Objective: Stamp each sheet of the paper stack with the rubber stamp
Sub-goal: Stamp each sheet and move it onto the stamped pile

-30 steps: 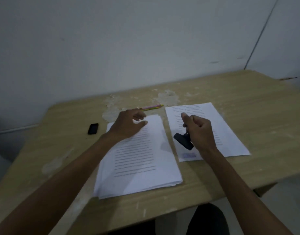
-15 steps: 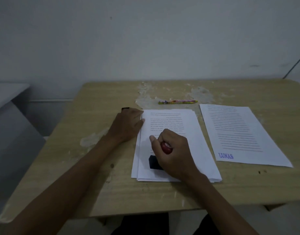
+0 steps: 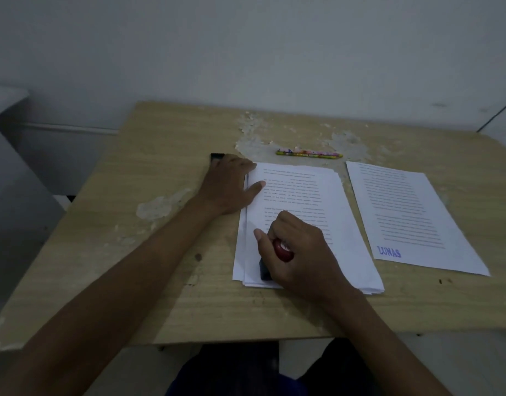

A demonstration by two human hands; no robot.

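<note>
Rubber stamp (image 3: 270,262) sits pressed on the near left corner of the paper stack (image 3: 303,201) on the tabletop (image 3: 160,224), the right hand (image 3: 300,258) with fingers curled round its red knob. Left hand (image 3: 229,187) lies flat on the stack's far left edge. A stamped sheet (image 3: 411,212) lies right of it, pencils (image 3: 308,153) beyond.
</note>
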